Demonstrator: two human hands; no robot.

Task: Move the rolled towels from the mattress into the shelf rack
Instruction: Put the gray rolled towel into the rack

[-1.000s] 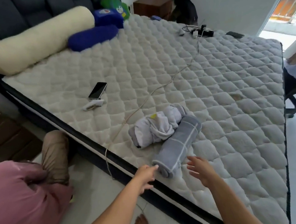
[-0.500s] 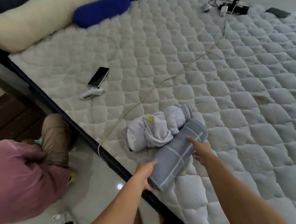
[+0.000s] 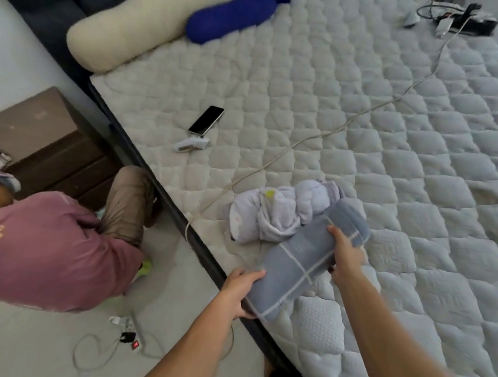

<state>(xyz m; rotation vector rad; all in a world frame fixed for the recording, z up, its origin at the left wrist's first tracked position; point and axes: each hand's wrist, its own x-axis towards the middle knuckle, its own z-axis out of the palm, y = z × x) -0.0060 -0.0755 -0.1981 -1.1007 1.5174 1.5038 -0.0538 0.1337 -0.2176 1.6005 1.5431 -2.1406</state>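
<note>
We only have the one view here, a wide-angle head cam looking forward and steeply down from beside the bed. The mattress (image 3: 353, 109) fills everything from about 11 o'clock round to 4 o'clock, its dark edge cutting diagonally from upper left to bottom centre. Both forearms come in from 6 o'clock, so we're close: the left hand (image 3: 241, 290) and right hand (image 3: 346, 255) sit low in frame. Floor shows at 8 o'clock, and straight lines bow toward the borders.
</note>
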